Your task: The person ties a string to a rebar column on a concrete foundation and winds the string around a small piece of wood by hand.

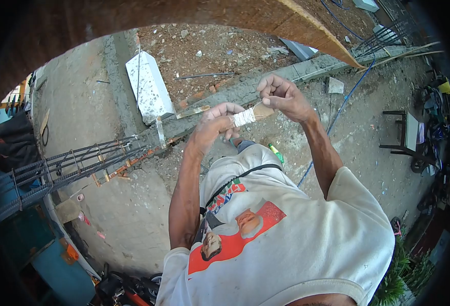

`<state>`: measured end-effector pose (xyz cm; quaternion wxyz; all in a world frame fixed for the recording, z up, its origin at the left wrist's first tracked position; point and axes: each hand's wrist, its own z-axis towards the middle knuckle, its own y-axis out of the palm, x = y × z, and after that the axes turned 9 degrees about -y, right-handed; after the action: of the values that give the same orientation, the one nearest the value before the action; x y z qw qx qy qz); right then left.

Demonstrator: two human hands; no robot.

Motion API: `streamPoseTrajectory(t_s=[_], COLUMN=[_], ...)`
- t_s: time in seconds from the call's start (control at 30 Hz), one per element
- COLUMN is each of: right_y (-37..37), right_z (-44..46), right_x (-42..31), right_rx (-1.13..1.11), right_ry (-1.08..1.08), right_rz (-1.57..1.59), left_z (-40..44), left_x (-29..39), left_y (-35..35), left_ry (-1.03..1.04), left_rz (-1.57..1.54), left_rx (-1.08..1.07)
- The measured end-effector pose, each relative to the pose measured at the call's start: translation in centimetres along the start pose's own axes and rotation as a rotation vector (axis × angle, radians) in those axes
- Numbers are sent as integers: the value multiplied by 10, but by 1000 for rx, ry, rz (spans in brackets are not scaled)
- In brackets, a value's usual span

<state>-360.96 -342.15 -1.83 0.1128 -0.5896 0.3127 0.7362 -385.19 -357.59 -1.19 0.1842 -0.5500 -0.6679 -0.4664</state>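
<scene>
My left hand (216,125) is closed round one end of a small flat wooden piece, with white string (244,117) wound in several turns about it. The bare tan end of the wood (262,110) points toward my right hand (286,98). That hand is raised just beyond this end, its thumb and fingertips pressed together in a pinch. Whatever is between them is too small to make out. Both hands are in front of my body, above the ground near a low concrete edge.
A white speckled block (148,86) lies beyond my left hand. Steel rebar cages (61,171) extend at the left. A wooden beam (306,25) crosses the top. On the right are a blue hose (341,109) and a chair (410,133); a green bottle (276,154) lies below my hands.
</scene>
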Motion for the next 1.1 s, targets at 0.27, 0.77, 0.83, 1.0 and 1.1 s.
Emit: streamPoseTrajectory(t_s=[0.27,0.77,0.83,1.0,1.1], right_y=[-2,11,11,7,9], right_z=[1,9,12,15,13], right_x=[21,62,63,60,49], right_rx=[30,452,462,492,392], right_ry=[5,-197,-247,-192,30], right_rz=[133,172,171,186,474], left_z=[5,33,36,38,35], left_x=[5,-22,-23,-28,-37], left_y=[13,14,20,19,-2], left_ry=[142,-76,-82,-108,-157], left_rz=[889,191,149,-26,-289], left_rx=[424,377,396,366,187])
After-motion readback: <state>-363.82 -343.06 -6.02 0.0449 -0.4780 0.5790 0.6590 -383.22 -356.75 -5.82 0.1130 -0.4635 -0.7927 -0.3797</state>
